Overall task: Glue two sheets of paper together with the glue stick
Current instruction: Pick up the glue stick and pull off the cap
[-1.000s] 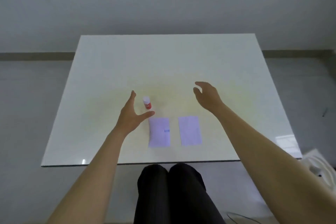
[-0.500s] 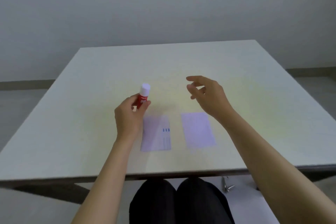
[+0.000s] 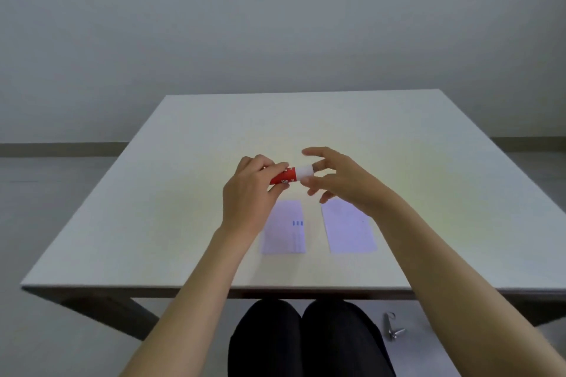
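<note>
My left hand (image 3: pixel 249 193) grips the red body of the glue stick (image 3: pixel 286 176), which lies almost level above the table with its white cap pointing right. The fingers of my right hand (image 3: pixel 340 177) close around that white cap. Two small pale sheets lie flat side by side on the table below my hands. The left sheet (image 3: pixel 286 228) carries small blue marks, and its left edge is hidden by my left wrist. The right sheet (image 3: pixel 349 229) is blank, with its far corner under my right hand.
The white table (image 3: pixel 183 193) reaches from its near edge above my dark-clad knees back toward a grey wall. A small metal object (image 3: pixel 392 326) lies on the floor under the table's near right side.
My left hand took the glue stick off the table, lifted it and tipped it level. My right hand moved in from the right and closed on the cap. The view tilted upward.
</note>
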The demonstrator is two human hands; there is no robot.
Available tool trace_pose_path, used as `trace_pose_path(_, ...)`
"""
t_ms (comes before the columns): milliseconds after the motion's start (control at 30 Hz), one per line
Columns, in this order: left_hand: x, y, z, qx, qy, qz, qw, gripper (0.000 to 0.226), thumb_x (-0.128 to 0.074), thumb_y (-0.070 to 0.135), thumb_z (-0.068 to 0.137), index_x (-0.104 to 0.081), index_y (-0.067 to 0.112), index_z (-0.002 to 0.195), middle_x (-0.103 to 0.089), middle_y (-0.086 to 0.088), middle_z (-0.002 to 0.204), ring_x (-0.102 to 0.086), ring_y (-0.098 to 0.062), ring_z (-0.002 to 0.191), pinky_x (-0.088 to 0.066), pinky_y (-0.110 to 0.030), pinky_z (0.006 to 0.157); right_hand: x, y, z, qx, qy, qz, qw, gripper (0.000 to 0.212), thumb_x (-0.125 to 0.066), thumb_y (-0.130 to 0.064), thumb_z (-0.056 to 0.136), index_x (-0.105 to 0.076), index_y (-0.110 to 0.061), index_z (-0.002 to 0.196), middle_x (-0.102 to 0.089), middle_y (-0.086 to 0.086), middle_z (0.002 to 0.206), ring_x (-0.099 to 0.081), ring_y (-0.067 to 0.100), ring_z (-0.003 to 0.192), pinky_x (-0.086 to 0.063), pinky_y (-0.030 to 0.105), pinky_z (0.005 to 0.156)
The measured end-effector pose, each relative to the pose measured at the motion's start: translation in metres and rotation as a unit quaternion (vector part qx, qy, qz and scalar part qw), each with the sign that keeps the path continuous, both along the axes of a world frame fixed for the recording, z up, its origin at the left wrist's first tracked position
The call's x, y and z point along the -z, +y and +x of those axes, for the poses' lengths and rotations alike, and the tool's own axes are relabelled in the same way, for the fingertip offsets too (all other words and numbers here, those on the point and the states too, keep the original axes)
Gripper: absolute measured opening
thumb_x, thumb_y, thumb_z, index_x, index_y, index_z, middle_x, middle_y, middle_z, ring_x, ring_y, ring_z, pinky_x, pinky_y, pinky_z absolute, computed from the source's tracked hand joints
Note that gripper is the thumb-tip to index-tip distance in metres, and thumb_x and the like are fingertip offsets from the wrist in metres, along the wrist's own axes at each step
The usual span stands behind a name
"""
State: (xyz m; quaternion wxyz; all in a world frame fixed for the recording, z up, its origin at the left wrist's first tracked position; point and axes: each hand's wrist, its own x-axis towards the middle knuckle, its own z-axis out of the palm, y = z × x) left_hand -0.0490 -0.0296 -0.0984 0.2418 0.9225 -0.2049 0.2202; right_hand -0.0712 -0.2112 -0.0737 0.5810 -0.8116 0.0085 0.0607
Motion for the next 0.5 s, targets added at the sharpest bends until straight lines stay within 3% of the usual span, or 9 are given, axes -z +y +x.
trace_pose_path(67, -0.0009, -0.0016, -0.0007, 0.003, -0.006, 0.005, 1.000, 0.032, -0.072, 0.028, 0.078, -0.070, 0.027, 0.110, -0.065, 0.007, 0.094, -0.056, -0.016, 0.094, -0.035, -0.023, 0.058, 0.0001, 0.0040, 0.0014, 0.041, 0.021, -0.003, 0.999, 0.037, -0.059, -0.045, 0.087, -0.063, -0.010, 0.097, -0.068, 0.007, 0.078, -0.063, 0.019, 0.051, -0.046, 0.024, 0.045)
trace_pose_path(133, -0.0014, -0.0044, -0.0028, 0.010, -0.008, 0.001, 1.000, 0.033, -0.072, 0.029, 0.078, -0.070, 0.026, 0.110, -0.065, 0.007, 0.093, -0.056, -0.016, 0.092, -0.034, -0.022, 0.058, 0.0031, 0.0066, 0.0030, 0.094, -0.012, -0.012, 0.995, 0.035, -0.050, -0.035, 0.094, -0.059, -0.007, 0.076, -0.061, 0.006, 0.059, -0.050, 0.015, 0.036, -0.039, 0.025, 0.043)
trace_pose_path(200, -0.0013, -0.0044, -0.0037, 0.011, -0.013, -0.005, 1.000, 0.034, -0.073, 0.028, 0.077, -0.069, 0.026, 0.110, -0.065, 0.007, 0.093, -0.056, -0.016, 0.091, -0.035, -0.022, 0.058, 0.0056, 0.0053, 0.0041, 0.107, -0.048, 0.019, 0.993, 0.021, -0.047, -0.016, 0.096, -0.057, -0.009, 0.079, -0.058, 0.006, 0.064, -0.050, 0.012, 0.038, -0.041, 0.027, 0.045)
trace_pose_path(233, -0.0008, -0.0032, -0.0035, 0.007, -0.016, -0.009, 1.000, 0.035, -0.073, 0.028, 0.077, -0.069, 0.026, 0.111, -0.066, 0.007, 0.093, -0.056, -0.016, 0.090, -0.036, -0.022, 0.058, 0.0056, 0.0027, 0.0043, 0.101, -0.042, 0.056, 0.992, 0.017, -0.048, -0.019, 0.096, -0.058, -0.010, 0.086, -0.059, 0.007, 0.070, -0.054, 0.013, 0.041, -0.044, 0.026, 0.046)
trace_pose_path(300, -0.0001, -0.0019, -0.0035, -0.002, -0.018, -0.011, 1.000, 0.036, -0.074, 0.029, 0.077, -0.069, 0.027, 0.112, -0.066, 0.007, 0.094, -0.057, -0.016, 0.091, -0.036, -0.023, 0.057, 0.0028, -0.0009, 0.0037, 0.087, 0.002, 0.079, 0.993, 0.034, -0.045, -0.042, 0.096, -0.060, -0.011, 0.090, -0.062, 0.007, 0.069, -0.055, 0.016, 0.042, -0.044, 0.023, 0.042)
trace_pose_path(367, 0.0008, -0.0038, -0.0042, 0.002, -0.013, -0.004, 1.000, 0.035, -0.073, 0.029, 0.077, -0.069, 0.028, 0.112, -0.066, 0.007, 0.094, -0.056, -0.016, 0.092, -0.036, -0.023, 0.057, 0.0026, -0.0007, 0.0041, 0.072, 0.023, 0.015, 0.997, 0.042, -0.045, -0.048, 0.094, -0.060, -0.011, 0.080, -0.062, 0.006, 0.057, -0.051, 0.016, 0.036, -0.041, 0.021, 0.039)
trace_pose_path(433, 0.0017, -0.0061, -0.0037, 0.006, -0.013, 0.000, 1.000, 0.035, -0.073, 0.028, 0.077, -0.069, 0.027, 0.111, -0.066, 0.007, 0.093, -0.057, -0.017, 0.091, -0.036, -0.023, 0.057, 0.0044, 0.0004, 0.0039, 0.050, -0.025, -0.054, 0.997, 0.023, -0.055, -0.032, 0.092, -0.057, -0.014, 0.078, -0.063, 0.003, 0.059, -0.053, 0.014, 0.037, -0.044, 0.024, 0.043)
trace_pose_path(500, 0.0022, -0.0057, -0.0021, 0.001, -0.017, -0.002, 1.000, 0.035, -0.074, 0.029, 0.076, -0.070, 0.027, 0.111, -0.066, 0.007, 0.093, -0.057, -0.017, 0.090, -0.035, -0.023, 0.056, 0.0050, -0.0027, 0.0042, 0.019, -0.051, -0.049, 0.997, 0.009, -0.064, -0.022, 0.086, -0.057, -0.020, 0.091, -0.065, 0.001, 0.077, -0.063, 0.012, 0.051, -0.050, 0.024, 0.049)
